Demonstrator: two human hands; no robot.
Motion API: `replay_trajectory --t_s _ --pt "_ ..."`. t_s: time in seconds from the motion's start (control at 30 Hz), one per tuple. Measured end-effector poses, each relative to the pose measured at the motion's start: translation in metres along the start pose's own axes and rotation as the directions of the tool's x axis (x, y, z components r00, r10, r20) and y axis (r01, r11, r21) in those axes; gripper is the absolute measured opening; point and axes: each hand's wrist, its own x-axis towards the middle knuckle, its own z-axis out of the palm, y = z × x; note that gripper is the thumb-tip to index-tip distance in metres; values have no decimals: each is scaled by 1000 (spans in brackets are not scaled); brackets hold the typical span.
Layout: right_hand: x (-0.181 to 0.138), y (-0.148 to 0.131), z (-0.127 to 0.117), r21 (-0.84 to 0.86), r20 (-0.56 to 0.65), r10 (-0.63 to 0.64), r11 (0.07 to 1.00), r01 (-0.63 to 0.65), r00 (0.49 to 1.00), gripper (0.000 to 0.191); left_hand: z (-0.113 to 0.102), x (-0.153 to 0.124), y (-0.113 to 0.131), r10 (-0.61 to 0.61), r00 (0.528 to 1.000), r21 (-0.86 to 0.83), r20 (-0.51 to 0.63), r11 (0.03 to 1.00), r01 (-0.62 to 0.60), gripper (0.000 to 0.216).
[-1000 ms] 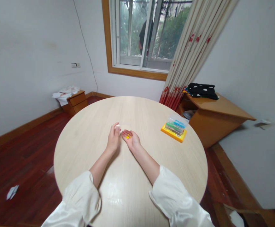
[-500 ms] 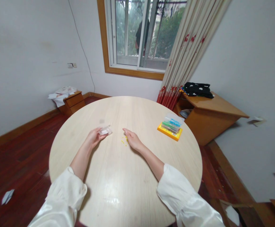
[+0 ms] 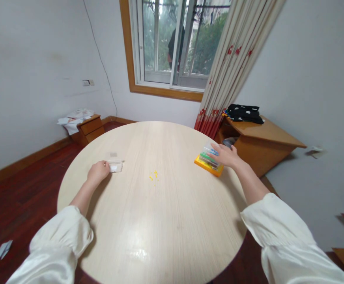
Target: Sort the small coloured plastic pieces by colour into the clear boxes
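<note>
From the head camera, a round pale wooden table fills the middle of the room. Take the window side as twelve o'clock.

Towards nine o'clock on the tabletop, the person's left hand is curled, its fingertips closed on the near end of a small clear case that sits on the wood.

Near the centre lies a little scatter of yellow pieces, well apart from both hands.

At about two o'clock, close to the table's edge, the right hand lies loosely spread on top of a clear box with coloured contents, which stands on a yellow base. I cannot tell whether the fingers grip it or only rest there. Both arms wear wide white sleeves.

Beyond the table, a window is at twelve o'clock, and a striped curtain hangs at one. A wooden desk with a dark folded cloth stands at two o'clock, and a low cabinet heaped with papers at ten.
</note>
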Motion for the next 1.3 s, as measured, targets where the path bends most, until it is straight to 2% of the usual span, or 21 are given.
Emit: replay_trajectory --t_s 0.1,0.17,0.23,0.27,0.3,0.33,0.37,0.4,0.43,0.47,0.5,0.53,0.6,0.67,0.77,0.87,1.03,1.13,1.23,1.3 --pt "-5 5 4 -2 -43 -104 995 104 994 38 -5 -7 -2 -34 999 71 11 997 34 30" --pt "-9 -5 3 -33 -94 -156 988 153 983 38 -14 -15 0 -59 998 54 -39 997 61 33" --pt "-16 -29 2 -73 -128 -155 987 146 980 40 -22 -26 10 -54 986 -62 -156 997 44 32" --pt "-20 -45 3 -85 -128 -152 986 142 980 42 -25 -34 19 -36 976 -177 -213 984 -2 31" --pt "-26 -64 6 -73 -114 -169 984 162 979 43 -26 -42 32 -47 975 -349 -216 937 -32 30" --pt "-33 -85 10 -32 -95 -199 980 197 975 44 -26 -52 46 -72 988 -561 -136 828 -17 30" --pt "-42 -108 17 15 -69 -240 970 241 968 45 -25 -62 63 -87 996 -764 1 642 57 35" --pt "-51 -130 24 59 -42 -294 953 296 955 46 -23 -72 80 3 978 -893 209 409 189 41" --pt "-61 -151 33 92 -18 -346 934 347 938 46 -19 -82 97 146 903 -908 403 185 376 49" --pt "-71 -169 42 112 4 -392 914 389 920 46 -15 -90 111 311 786 -831 534 21 556 57" --pt "-80 -185 50 124 32 -435 895 428 900 46 -11 -97 123 437 681 -730 587 -78 679 62" --pt "-88 -197 58 127 65 -475 876 465 878 46 -7 -102 133 497 636 -661 590 -155 734 62" --pt "-99 -211 71 109 86 -504 862 495 859 46 1 -105 142 489 655 -603 576 -287 744 53" --pt "-105 -215 79 91 100 -534 845 527 839 47 8 -104 143 418 693 -587 587 -370 720 41" --pt "-105 -213 87 59 116 -569 822 566 814 46 15 -100 141 338 708 -564 621 -434 702 32" --pt "-102 -210 92 25 116 -596 801 598 794 44 18 -99 140 316 707 -547 632 -464 696 29" --pt "-100 -211 95 6 114 -642 763 646 758 41 16 -100 140 326 673 -523 664 -441 730 30" --pt "-96 -210 95 7 148 -657 748 663 740 39 15 -101 139 313 656 -535 687 -393 748 32" --pt "-87 -206 89 57 238 -608 787 614 758 34 14 -104 140 253 649 -580 717 -299 758 32" --pt "-78 -202 85 154 236 -537 843 515 810 31 12 -106 140 232 657 -608 717 -253 753 33"
